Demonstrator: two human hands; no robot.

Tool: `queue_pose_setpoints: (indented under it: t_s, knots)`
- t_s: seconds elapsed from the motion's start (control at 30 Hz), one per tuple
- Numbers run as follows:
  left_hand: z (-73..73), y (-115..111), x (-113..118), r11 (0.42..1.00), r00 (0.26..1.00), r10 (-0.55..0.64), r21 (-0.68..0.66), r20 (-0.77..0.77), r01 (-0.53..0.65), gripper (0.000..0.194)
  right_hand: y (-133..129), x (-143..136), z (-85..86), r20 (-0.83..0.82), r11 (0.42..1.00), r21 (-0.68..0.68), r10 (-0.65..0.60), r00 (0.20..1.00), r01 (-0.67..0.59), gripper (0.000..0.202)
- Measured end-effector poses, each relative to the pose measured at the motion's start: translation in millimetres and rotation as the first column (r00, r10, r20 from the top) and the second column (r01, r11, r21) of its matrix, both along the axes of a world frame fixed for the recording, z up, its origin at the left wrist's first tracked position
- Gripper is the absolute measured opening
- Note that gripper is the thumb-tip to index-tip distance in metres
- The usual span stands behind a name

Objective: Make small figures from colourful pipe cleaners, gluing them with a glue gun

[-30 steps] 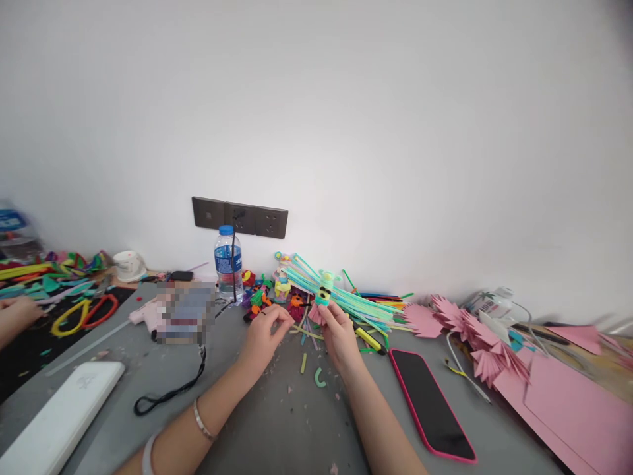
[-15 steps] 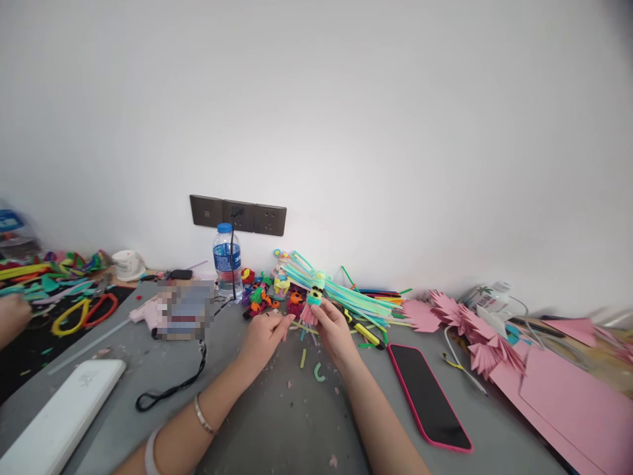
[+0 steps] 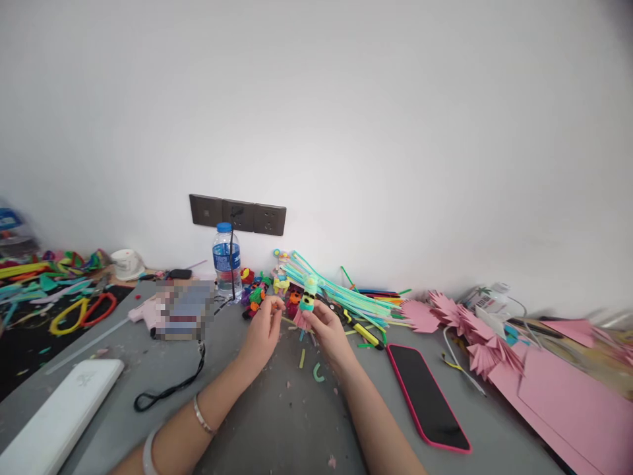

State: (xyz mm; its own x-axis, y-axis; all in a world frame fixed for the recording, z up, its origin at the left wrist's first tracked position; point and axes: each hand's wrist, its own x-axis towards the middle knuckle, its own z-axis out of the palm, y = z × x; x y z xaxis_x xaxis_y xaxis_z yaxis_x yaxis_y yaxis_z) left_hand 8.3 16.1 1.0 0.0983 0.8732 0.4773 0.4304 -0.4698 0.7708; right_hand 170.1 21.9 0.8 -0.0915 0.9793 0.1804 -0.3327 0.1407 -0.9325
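Observation:
My right hand (image 3: 329,333) pinches a small fuzzy pipe-cleaner doll (image 3: 308,297) by its pink lower part. The doll has a mint-green top with round ears, a dark band with pale spots, and a pink pleated skirt; it stands roughly upright. To its left, apart from it, is my left hand (image 3: 264,333), fingers loosely bent and holding nothing I can see. A mint curved pipe-cleaner piece (image 3: 318,373) and a short yellow-green piece (image 3: 302,359) lie below the hands. Behind the doll stands another small figure (image 3: 281,282) with a yellow skirt.
Mint pipe cleaners (image 3: 341,290) lie along the wall beside a yellow cutter (image 3: 366,333). A pink-cased phone (image 3: 428,396) and pink paper (image 3: 576,396) are right. Left are a water bottle (image 3: 227,264), a white power bank (image 3: 62,415), scissors (image 3: 84,315) and a corded blurred object (image 3: 185,311).
The doll has moved slightly left and down in my right hand. My left hand has turned upward, its fingers now pointing up beside the doll. The other person's hand at the left edge is gone from view.

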Motion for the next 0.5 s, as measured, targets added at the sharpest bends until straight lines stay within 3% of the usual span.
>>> queue_pose_setpoints:
  t_s: [0.17, 0.33, 0.5]
  knots:
    - [2.0, -0.3, 1.6, 0.992, 0.996, -0.074, 0.105, 0.04, 0.069, 0.011, -1.9, -1.1, 2.6, 0.027, 0.998, 0.033, 0.061, 0.998, -0.062, 0.027]
    - [5.9, -1.3, 1.2, 0.988, 0.99, -0.112, 0.113, 0.087, 0.101, 0.016, -3.6, -2.4, 0.7, 0.064, 0.998, 0.026, 0.061, 0.996, -0.063, 0.03]
    - [7.2, -3.1, 2.6, 0.988, 0.988, -0.116, 0.11, 0.105, 0.104, 0.013, -5.7, -4.6, 3.3, 0.093, 0.987, 0.032, 0.153, 0.984, -0.156, 0.031]
